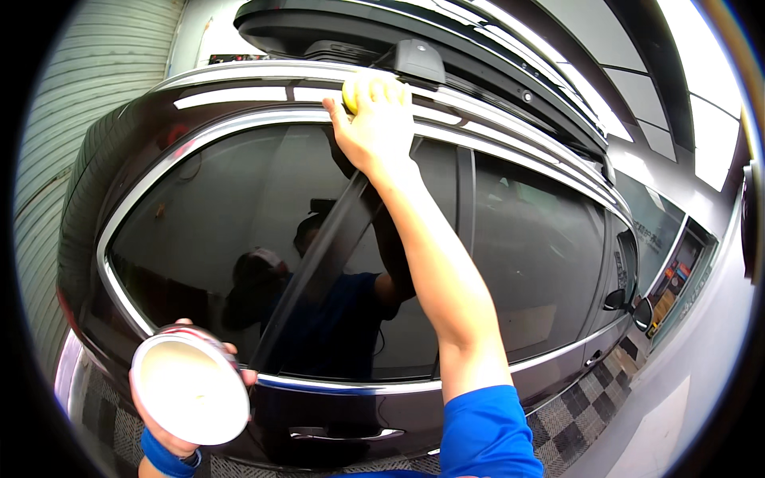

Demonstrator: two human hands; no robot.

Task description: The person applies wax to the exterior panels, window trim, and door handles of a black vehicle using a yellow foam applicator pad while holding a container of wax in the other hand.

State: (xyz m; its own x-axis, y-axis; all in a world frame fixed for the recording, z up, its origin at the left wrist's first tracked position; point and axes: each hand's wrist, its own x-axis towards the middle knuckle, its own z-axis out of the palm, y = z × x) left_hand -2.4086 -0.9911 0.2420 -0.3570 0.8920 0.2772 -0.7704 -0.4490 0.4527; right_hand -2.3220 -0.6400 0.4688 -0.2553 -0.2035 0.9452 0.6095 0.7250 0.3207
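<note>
My left hand (pixel 162 434) grips an open round tub (pixel 191 389) of pale, creamy wax-like paste at the lower left, its mouth tilted toward me. My right hand (pixel 376 119) is stretched up to the dark car's (pixel 275 414) upper edge. Beneath its fingers is a yellow sponge pad (pixel 349 94), mostly covered by the hand and pressed on the strip above the side windows. The chrome window trim (pixel 239 121) runs just below that hand. Dark glass (pixel 231 207) fills the side of the car and reflects people.
Above the roof rail hangs a black roof box (pixel 319 32) on a bracket (pixel 420 62). A ribbed shutter (pixel 96 103) stands at the left, close to the car's rear. The side mirror (pixel 642 313) and door handles (pixel 348 434) stick out. Checkered tiles (pixel 570 422) cover the floor.
</note>
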